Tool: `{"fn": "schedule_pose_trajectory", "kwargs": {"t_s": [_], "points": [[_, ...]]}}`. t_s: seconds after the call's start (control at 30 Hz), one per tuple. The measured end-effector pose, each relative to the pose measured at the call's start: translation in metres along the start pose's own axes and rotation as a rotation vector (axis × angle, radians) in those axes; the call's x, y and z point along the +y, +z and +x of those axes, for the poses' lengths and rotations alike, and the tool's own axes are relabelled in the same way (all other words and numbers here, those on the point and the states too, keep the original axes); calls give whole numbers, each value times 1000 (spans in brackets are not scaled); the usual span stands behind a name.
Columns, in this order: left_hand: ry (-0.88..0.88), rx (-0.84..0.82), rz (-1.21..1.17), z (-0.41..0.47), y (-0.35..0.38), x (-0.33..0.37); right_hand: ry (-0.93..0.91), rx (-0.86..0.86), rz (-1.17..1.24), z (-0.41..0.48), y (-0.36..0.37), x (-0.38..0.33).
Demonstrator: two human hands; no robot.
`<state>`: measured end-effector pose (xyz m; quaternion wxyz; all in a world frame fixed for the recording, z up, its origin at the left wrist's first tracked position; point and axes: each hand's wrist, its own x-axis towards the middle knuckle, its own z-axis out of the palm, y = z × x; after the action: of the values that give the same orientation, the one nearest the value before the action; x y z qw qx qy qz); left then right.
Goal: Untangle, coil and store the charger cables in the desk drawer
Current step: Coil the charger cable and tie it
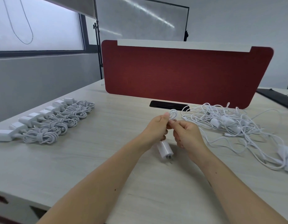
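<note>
Head view: a coil of white cable [173, 114] is held above the counter [99, 167] at mid-frame, between both hands. The left grip [156, 129], a bare hand, is closed around the coil's lower part, with the thumb pressed against the loops. The right grip [187, 135] is narrow: the coil's cable is pinched between thumb and fingertips just beside the loops, close against the left fingers. A white plug [165, 150] is seen below the left grip, prongs pointed toward the camera; whether it rests on the counter or hangs cannot be told.

To the left, a diagonal row of bundled chargers [47, 123] is laid on the counter, each plug beside its own wound cable, neighbours touching. To the right, a loose tangle of white cables and plugs [229, 125] is spread out, well apart from the row. A red divider panel [188, 73] stands at the counter's far side, with a black slot [168, 104] set in the surface just before it.
</note>
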<state>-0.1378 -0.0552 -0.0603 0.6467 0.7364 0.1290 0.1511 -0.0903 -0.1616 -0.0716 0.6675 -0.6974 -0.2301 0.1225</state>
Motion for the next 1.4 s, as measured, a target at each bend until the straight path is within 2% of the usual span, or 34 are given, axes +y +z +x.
{"fn": "schedule_pose_trajectory", "kwargs": {"t_s": [0.1, 0.33, 0.63, 0.77, 1.07, 1.23, 1.4], "points": [[28, -42, -22, 2, -3, -4, 12, 38, -15, 4, -5, 3], [79, 55, -90, 5, -9, -11, -81, 102, -18, 2, -7, 4], [57, 114, -95, 11, -13, -14, -150, -11, 93, -1, -3, 0], [62, 94, -105, 11, -16, -14, -178, 17, 63, -1, 0, 0], [89, 72, -174, 7, -14, -15, -160, 58, 91, 3, -5, 0], [162, 77, -105, 7, -11, -17, -81, 81, 149, 7, -5, 2], [171, 74, -111, 9, -12, -19, -103, 60, 109, 7, -6, 2]]}}
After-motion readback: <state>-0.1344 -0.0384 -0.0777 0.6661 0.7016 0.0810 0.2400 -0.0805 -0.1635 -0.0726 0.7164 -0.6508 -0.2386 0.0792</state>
